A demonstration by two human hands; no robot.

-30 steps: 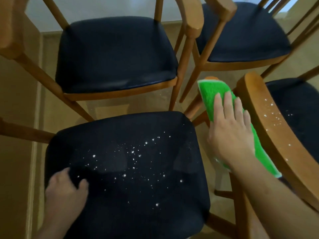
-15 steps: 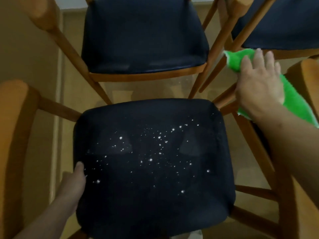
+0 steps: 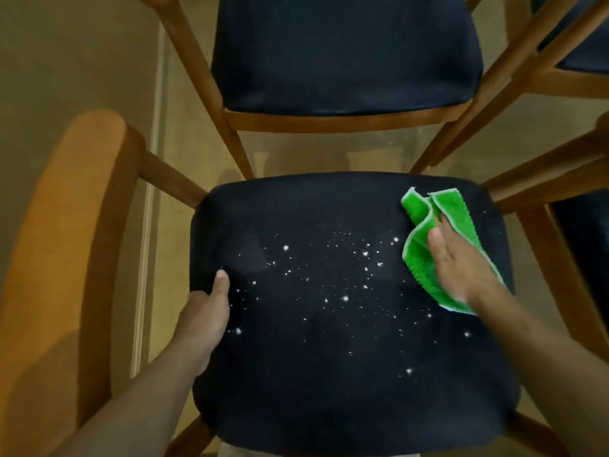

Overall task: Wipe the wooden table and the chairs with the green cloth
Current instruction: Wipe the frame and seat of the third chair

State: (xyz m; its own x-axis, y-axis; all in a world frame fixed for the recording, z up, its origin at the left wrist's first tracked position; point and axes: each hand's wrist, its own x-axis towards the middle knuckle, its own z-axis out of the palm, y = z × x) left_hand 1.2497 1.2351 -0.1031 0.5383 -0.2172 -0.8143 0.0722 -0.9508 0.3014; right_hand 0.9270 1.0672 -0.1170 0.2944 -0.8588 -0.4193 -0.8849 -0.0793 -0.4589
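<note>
The right hand (image 3: 461,268) lies flat on the green cloth (image 3: 425,258), fingers straight and close together, pressing it down onto the dark seat (image 3: 329,374) of the nearest chair; the thumb (image 3: 435,239) points toward 12 o'clock along the cloth's inner fold. The cloth sits at about 2 o'clock on the seat, near its far right corner, rumpled, with two folded flaps sticking out past the fingertips toward 11 and 12 o'clock and a strip of it showing along the wrist toward 5 o'clock. The left hand (image 3: 204,315) is at about 9 o'clock on the same seat, gripping its left edge: the thumb (image 3: 222,282) rests on top of the cushion while the other fingers curl down over the side, out of sight. White specks (image 3: 346,298) are scattered across the middle of the seat between the two hands, thickest from the centre toward the cloth, with a few stray ones toward 5 o'clock. At 9 o'clock from the seat, a curved wooden chair back (image 3: 66,242) stands beside the left forearm. At 12 o'clock a second chair (image 3: 346,54) with a dark seat stands on the pale floor (image 3: 82,61), and parts of two more chairs show at 1 and 3 o'clock.
</note>
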